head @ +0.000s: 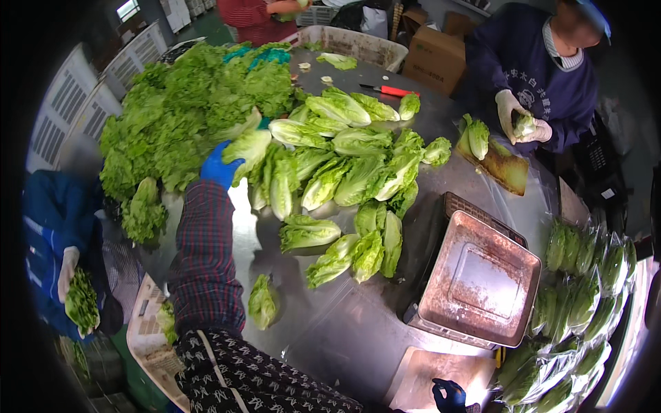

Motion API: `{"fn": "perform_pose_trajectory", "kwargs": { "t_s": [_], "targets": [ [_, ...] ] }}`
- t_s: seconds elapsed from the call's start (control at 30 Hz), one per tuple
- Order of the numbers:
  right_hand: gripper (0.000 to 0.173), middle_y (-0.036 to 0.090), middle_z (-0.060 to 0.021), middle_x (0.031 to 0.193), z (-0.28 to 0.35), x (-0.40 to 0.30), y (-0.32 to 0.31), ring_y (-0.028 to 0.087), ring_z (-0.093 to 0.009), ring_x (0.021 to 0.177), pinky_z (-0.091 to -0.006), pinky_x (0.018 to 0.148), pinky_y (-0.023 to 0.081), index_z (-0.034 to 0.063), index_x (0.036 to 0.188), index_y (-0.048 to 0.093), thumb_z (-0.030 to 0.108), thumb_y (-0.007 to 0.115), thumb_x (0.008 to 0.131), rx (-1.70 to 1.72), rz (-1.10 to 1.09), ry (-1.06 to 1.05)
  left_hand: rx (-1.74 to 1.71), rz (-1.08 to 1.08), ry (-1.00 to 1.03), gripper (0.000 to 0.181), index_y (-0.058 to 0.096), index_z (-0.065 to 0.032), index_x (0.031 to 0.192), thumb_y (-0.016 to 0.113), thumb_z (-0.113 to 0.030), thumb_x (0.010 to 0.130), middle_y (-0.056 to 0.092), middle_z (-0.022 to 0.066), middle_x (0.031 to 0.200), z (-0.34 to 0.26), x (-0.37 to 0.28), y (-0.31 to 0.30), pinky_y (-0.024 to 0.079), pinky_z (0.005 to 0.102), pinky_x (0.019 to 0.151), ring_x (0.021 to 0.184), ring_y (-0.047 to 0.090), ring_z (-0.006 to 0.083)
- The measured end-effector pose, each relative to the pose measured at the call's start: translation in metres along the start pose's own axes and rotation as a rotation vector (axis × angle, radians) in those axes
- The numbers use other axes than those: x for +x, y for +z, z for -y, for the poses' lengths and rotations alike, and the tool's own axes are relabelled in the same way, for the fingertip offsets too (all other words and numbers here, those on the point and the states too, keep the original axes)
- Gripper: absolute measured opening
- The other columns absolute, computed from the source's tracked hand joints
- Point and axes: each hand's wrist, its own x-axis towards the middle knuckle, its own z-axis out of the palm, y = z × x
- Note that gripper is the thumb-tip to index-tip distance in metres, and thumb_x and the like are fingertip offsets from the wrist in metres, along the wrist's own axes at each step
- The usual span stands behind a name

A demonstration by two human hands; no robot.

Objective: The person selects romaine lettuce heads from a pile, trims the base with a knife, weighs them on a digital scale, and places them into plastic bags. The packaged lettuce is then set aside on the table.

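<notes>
My left hand (221, 166), in a blue glove, reaches to the far left of the metal table (310, 330). Its thumb and fingers close around one end of a pale green romaine lettuce head (250, 147). That head lies between a big heap of leafy green lettuce (191, 113) and a pile of romaine heads (356, 149). Low in the picture, my right hand (448, 395), in a dark blue glove, hovers over a stained white board (439, 377). Its fingers are apart and nothing shows between them. A single small romaine head (263, 302) lies nearer me.
A scale with a rusty metal tray (480, 281) stands right of centre. Bagged green vegetables (573, 304) stack along the right edge. A red-handled knife (390, 91) lies at the back. Co-workers in gloves handle vegetables at right (524, 124) and left (67, 273); another stands behind.
</notes>
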Motion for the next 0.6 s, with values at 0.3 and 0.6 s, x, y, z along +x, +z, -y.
{"fn": "perform_pose_trajectory", "kwargs": {
  "t_s": [0.3,0.6],
  "targets": [
    [0.02,0.062,-0.0129,0.094,0.142,0.065,-0.039,0.059,-0.02,0.09,-0.0283,0.079,0.046,-0.0009,0.1,0.06,0.007,0.057,0.081,0.574,0.135,-0.235,-1.412,0.322,-0.483,0.05,0.035,-0.0017,0.127,0.048,-0.03,0.088,0.048,0.012,0.119,-0.153,-0.179,-0.123,0.045,0.0347,0.086,0.102,0.052,0.0218],
    [0.063,0.04,-0.017,0.128,0.215,0.059,-0.012,0.046,-0.032,0.111,-0.0439,0.091,0.039,0.0073,0.131,0.03,0.052,0.035,0.086,2.111,0.817,0.095,-1.869,0.702,-0.692,0.052,0.032,-0.0053,0.129,0.052,-0.025,0.085,0.046,0.0132,0.121,-0.28,-0.366,-0.085,0.043,0.042,0.09,0.107,0.05,0.0261]
  ]
}}
